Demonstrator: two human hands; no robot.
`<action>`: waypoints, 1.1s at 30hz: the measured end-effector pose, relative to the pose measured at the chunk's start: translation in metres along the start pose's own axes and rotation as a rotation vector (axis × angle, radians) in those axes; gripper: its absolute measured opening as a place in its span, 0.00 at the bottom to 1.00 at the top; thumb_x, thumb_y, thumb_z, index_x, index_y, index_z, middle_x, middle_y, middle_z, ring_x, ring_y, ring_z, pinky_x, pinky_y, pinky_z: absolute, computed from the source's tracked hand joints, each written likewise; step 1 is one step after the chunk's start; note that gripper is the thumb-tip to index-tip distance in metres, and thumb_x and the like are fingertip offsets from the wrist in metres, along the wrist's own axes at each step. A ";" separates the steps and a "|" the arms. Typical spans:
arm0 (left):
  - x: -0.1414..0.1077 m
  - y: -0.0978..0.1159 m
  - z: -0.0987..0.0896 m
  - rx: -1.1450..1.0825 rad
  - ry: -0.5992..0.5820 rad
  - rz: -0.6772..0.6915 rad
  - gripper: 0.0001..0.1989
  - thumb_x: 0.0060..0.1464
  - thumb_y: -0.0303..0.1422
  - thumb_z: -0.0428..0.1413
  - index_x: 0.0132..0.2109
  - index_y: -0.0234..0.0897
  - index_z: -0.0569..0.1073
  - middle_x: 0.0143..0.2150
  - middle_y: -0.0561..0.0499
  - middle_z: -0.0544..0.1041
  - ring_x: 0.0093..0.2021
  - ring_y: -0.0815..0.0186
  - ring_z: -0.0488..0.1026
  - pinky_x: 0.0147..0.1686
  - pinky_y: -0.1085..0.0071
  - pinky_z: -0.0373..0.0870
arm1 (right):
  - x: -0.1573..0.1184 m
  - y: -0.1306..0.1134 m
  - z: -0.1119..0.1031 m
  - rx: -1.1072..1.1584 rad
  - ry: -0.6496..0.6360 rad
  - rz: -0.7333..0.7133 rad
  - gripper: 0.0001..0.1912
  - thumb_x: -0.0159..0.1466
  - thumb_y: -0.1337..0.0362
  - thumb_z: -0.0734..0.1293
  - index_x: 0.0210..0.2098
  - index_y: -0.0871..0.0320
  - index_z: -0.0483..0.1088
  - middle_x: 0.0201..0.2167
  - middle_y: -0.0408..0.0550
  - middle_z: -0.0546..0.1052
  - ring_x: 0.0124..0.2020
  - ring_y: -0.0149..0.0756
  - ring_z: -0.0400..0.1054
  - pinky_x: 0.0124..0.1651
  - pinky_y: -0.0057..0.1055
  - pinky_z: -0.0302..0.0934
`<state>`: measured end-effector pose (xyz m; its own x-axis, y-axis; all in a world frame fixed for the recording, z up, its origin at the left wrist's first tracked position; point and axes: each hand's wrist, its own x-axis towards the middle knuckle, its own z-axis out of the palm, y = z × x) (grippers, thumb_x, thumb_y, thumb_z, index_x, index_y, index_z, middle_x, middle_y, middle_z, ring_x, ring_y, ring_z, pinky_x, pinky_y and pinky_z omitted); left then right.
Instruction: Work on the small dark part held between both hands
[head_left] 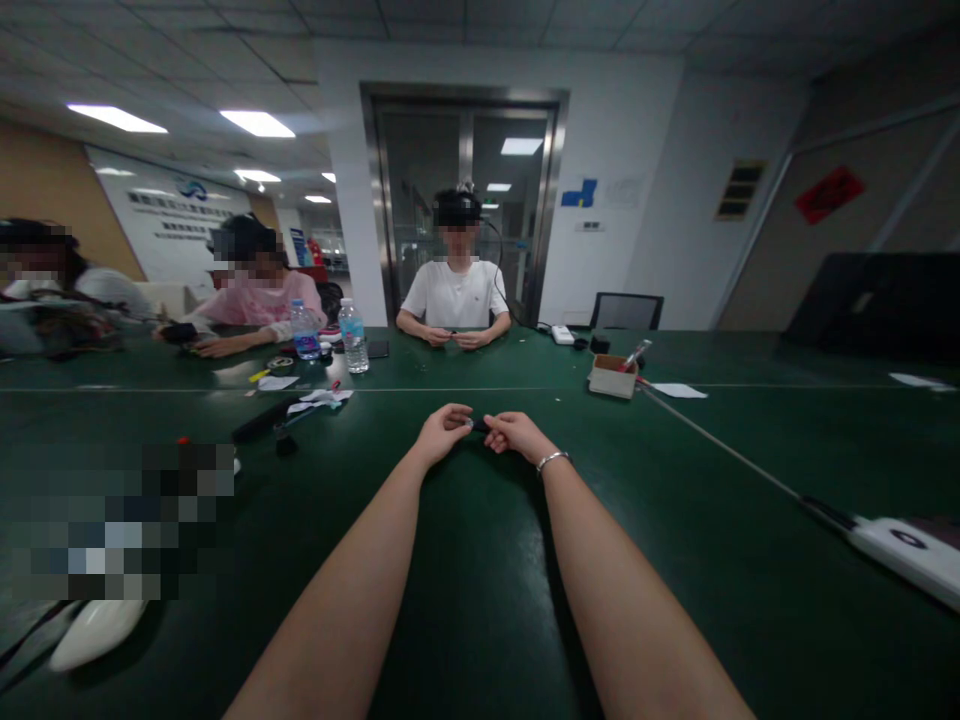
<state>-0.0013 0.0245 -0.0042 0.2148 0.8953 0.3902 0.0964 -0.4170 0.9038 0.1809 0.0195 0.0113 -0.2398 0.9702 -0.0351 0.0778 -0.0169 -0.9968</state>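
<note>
Both arms reach out over the green tabletop (480, 560), and my hands meet near its middle. Between them is a small black object (478, 426) with a pale bit at its left end; its kind is too small to make out. My right hand (517, 434), with a silvery bracelet at the wrist, pinches the right end between thumb and curled fingers. My left hand (444, 436) has its thumb and fingertips closed at the left end. Fingers cover part of the object.
Two water bottles (354, 338) stand at the back left, near papers (321, 400) and a black bar-shaped item (264, 420). A small box (613, 378) sits right of centre. A white device (907, 555) with a cable lies far right. Several people sit across and left.
</note>
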 end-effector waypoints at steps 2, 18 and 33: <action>0.001 -0.001 0.000 -0.012 -0.012 -0.009 0.19 0.41 0.31 0.62 0.44 0.33 0.72 0.37 0.46 0.74 0.37 0.65 0.72 0.43 0.65 0.67 | 0.000 -0.001 0.000 -0.005 0.004 0.005 0.12 0.62 0.64 0.65 0.26 0.65 0.66 0.16 0.48 0.74 0.15 0.24 0.65 0.18 0.19 0.63; -0.001 0.003 0.000 0.077 0.002 -0.014 0.16 0.46 0.32 0.59 0.44 0.34 0.72 0.32 0.50 0.74 0.33 0.67 0.72 0.37 0.69 0.68 | -0.006 -0.005 0.000 0.012 -0.029 0.003 0.08 0.60 0.66 0.68 0.29 0.66 0.69 0.20 0.49 0.76 0.17 0.24 0.67 0.21 0.17 0.65; -0.001 -0.001 0.003 0.152 -0.029 -0.042 0.15 0.50 0.38 0.56 0.43 0.35 0.74 0.33 0.48 0.76 0.33 0.66 0.73 0.37 0.68 0.69 | -0.006 -0.005 0.000 -0.012 -0.032 -0.004 0.04 0.59 0.69 0.67 0.32 0.66 0.69 0.20 0.47 0.76 0.16 0.23 0.67 0.20 0.17 0.65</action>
<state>0.0011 0.0239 -0.0059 0.2350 0.9084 0.3457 0.2509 -0.4003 0.8814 0.1820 0.0138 0.0165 -0.2712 0.9619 -0.0334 0.0884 -0.0097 -0.9960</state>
